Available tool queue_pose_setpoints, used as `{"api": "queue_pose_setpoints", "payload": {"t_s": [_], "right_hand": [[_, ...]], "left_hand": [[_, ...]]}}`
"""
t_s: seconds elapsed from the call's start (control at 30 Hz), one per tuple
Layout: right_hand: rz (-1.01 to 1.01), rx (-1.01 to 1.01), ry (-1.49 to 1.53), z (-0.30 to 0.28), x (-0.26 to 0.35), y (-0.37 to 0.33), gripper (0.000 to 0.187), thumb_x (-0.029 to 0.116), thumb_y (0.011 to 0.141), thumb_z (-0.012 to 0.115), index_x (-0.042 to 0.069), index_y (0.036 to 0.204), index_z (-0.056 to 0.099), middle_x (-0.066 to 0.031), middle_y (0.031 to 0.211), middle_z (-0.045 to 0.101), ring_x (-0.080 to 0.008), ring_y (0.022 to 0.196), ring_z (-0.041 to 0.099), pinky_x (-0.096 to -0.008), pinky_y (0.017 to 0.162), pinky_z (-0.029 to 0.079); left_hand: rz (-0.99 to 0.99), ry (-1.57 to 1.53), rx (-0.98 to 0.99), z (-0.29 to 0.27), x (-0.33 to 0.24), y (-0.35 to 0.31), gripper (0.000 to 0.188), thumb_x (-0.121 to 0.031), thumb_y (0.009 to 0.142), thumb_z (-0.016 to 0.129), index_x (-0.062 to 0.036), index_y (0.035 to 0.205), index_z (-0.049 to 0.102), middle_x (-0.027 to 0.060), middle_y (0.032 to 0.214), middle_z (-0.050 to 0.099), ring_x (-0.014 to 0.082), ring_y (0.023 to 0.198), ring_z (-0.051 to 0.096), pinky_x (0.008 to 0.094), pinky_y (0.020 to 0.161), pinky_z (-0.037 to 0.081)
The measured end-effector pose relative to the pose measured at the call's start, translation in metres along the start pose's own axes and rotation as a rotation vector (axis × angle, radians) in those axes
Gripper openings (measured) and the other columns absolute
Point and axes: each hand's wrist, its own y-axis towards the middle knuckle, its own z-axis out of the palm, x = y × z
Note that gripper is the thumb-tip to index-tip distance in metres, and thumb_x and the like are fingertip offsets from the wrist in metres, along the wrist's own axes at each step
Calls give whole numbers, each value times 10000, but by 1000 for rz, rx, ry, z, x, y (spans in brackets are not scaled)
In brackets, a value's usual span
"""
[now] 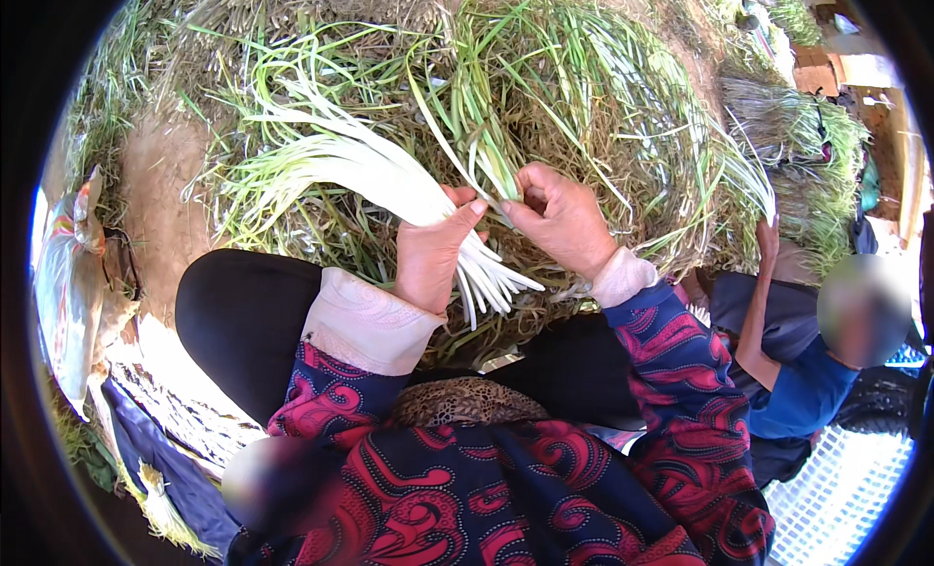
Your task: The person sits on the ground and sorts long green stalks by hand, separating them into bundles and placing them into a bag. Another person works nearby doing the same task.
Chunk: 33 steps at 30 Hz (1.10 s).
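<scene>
My left hand [434, 250] is wrapped round a thick bunch of pale garlic chives [375, 172]. Their white root ends [486, 274] stick out below the hand, and the greener leaf tips fan out to the upper left. Close beside it, my right hand [564, 223] pinches a few loose chive stalks [477, 162] between thumb and fingers. The two thumbs nearly meet. Under both hands spreads a heap of green leaves and dry, brownish plant litter [389, 70].
A co-worker's hand [767, 243] at the right holds the end of long green stalks. Tied bundles of chives [793, 128] lie at the far right. To the left are bare soil [165, 167] and a plastic bag [73, 293]. My bent knee [243, 323] borders the heap.
</scene>
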Motion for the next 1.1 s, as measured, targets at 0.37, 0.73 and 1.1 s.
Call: {"api": "queue_pose_setpoints", "payload": {"t_s": [0.37,0.73,1.1], "right_hand": [[211,2,-49,-10,-19,16,101,146,787,521,68,803,458,-37,638,529,-86,502,489,-222,415,412],[338,-197,-614,-134,-90,11,323,223,743,568,45,1005,503,-128,961,561,-253,878,551,-330,785,425],[-323,486,-334,-24,32,15,171,160,800,489,68,929,555,-82,840,576,-212,746,563,-298,681,454]], "left_hand": [[276,-45,-153,-2,10,20,150,50,723,564,-29,810,472,38,720,490,150,649,517,252,621,424],[329,-123,-262,-32,-45,23,146,43,723,558,-30,808,465,57,737,507,147,645,519,257,625,422],[223,-6,5,-23,-39,2,154,-31,738,568,-27,858,473,72,743,541,133,673,513,246,631,416]]}}
